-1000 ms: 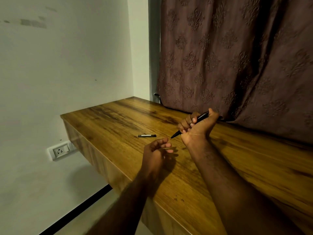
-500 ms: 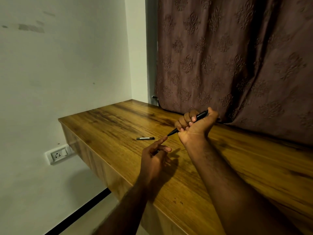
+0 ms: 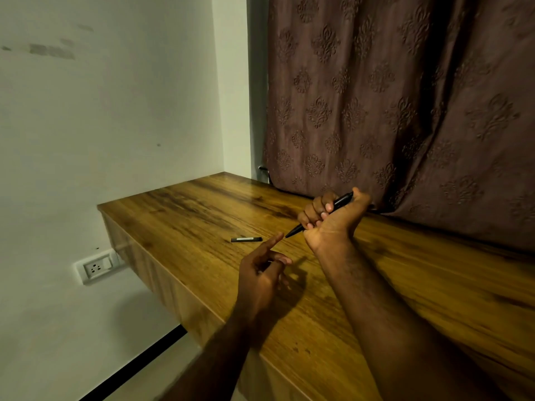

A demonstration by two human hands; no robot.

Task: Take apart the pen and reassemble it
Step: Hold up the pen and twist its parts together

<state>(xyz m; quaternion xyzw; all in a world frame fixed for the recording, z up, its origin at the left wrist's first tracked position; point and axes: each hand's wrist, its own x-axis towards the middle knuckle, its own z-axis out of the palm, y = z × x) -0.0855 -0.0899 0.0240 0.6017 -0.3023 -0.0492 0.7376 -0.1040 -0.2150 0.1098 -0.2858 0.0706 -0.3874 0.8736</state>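
2 hands work over the wooden table (image 3: 419, 285) at centre frame. the right hand (image 3: 333, 227) is fisted round the black pen (image 3: 341, 200), tip slanting down-left. the left hand (image 3: 260, 279) points its index finger almost to that tip, other fingers bent; whether they pinch anything, cannot tell. a short black pen piece (image 3: 246, 239) lies flat just left of them. a brown curtain (image 3: 405, 111) hangs behind, and a wall socket (image 3: 97, 266) sits at lower left.
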